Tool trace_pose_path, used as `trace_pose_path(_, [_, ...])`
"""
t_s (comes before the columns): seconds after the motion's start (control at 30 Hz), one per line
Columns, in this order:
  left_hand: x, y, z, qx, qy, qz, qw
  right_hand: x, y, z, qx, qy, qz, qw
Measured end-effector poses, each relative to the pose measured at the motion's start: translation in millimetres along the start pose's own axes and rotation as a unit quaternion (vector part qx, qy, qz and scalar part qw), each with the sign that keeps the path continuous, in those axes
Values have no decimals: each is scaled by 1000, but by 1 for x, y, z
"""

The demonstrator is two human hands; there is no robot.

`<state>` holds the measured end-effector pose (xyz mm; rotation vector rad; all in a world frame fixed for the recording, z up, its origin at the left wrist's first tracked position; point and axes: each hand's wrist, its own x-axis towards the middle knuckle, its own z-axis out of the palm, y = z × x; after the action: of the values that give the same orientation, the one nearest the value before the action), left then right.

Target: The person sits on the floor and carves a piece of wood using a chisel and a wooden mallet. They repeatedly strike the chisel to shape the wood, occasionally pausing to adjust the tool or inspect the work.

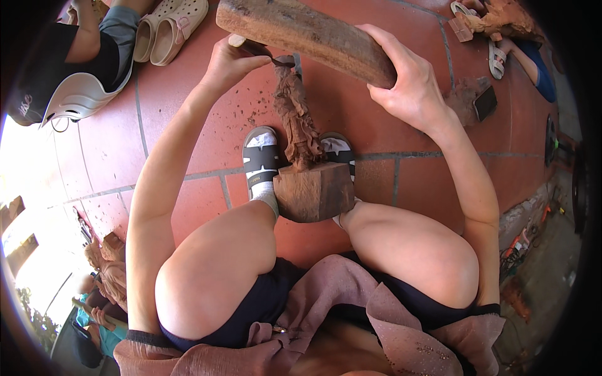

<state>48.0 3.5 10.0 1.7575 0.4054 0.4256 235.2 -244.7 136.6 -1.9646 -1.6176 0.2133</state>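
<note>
My left hand (227,64) is closed round a chisel (237,41), its pale round butt end showing and its dark shaft pointing at the top of a carved wooden figure (293,113). Whether the cutting edge touches the wood I cannot tell. In my right hand (411,84) is a thick wooden mallet (307,39), gripped at its right end and held above the chisel. The slender brown figure leans slightly left and rises from a rough wooden block (315,191), which sits between my lower legs and sandalled feet.
Wood chips dot the red tiled floor (200,135). Another person with a cap (84,97) sits at upper left beside beige clogs (169,31). At upper right, a sandalled foot (497,59) rests near a large carving (501,19). A wood piece (464,100) lies right; cables (517,247) lie farther right.
</note>
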Motion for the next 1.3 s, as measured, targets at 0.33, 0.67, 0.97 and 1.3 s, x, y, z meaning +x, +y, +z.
trace_pose_path(0.33, [2, -2, -2, 37, -14, -7, 999, 8, -15, -3, 42, 17, 4, 999])
trace_pose_path(0.67, [-3, -7, 3, 11, 2, -12, 1000, 25, -22, -8, 21, 39, -102, 994])
trace_pose_path(0.97, [7, -12, -3, 17, -19, 0, 1000, 54, -28, -14, -124, -119, -14, 985])
trace_pose_path(1.3, [16, -18, -9, -9, -21, -56, 998, 82, -26, -12, -120, -145, -31, 982])
